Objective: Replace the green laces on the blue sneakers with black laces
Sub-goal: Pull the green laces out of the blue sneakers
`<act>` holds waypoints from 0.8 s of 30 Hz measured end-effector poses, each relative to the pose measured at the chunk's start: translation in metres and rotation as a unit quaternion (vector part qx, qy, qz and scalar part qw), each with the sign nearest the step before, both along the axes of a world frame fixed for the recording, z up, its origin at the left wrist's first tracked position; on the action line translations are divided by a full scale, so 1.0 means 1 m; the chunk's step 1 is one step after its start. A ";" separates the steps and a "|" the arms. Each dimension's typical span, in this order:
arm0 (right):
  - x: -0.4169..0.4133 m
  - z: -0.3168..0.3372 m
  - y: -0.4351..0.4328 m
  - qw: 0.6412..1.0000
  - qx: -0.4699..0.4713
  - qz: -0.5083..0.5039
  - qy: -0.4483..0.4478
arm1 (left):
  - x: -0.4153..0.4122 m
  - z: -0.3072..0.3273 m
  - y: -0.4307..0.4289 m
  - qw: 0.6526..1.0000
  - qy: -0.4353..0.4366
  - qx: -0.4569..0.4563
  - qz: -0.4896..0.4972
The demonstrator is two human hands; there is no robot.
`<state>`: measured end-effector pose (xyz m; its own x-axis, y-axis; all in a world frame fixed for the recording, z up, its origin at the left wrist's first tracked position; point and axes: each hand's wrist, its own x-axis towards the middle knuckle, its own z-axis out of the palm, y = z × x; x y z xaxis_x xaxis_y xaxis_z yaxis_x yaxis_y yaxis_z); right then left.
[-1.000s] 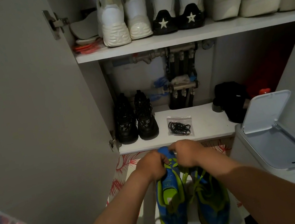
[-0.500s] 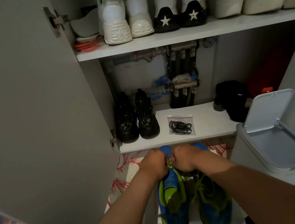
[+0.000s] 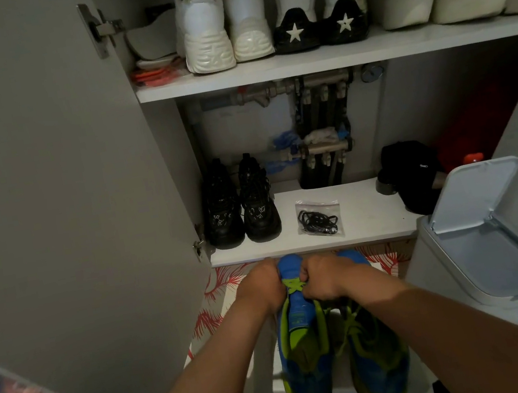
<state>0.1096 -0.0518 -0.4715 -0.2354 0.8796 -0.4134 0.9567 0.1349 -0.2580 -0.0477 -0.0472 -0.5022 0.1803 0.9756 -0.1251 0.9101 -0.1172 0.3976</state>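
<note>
Two blue sneakers with lime-green trim stand side by side on a white surface in front of me, toes pointing at the cupboard. On the left sneaker a crossed green lace shows near the toe. My left hand and my right hand are curled at either side of that lace, pinching it. The right sneaker has loose green lace trailing over its tongue. A clear bag of black laces lies on the lower cupboard shelf, beyond the hands.
A pair of black boots stands left of the bag and a black cap to its right. The upper shelf holds several white shoes. An open grey lidded bin stands right; the cupboard door stands open left.
Both hands have moved forward along the left sneaker from mid-lacing to near its toe. Fewer green lace crossings show on that shoe.
</note>
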 end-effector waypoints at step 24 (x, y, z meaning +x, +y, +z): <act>-0.001 -0.009 -0.003 0.999 0.022 -0.011 0.044 | -0.004 0.009 0.009 1.000 -0.008 -0.011 0.000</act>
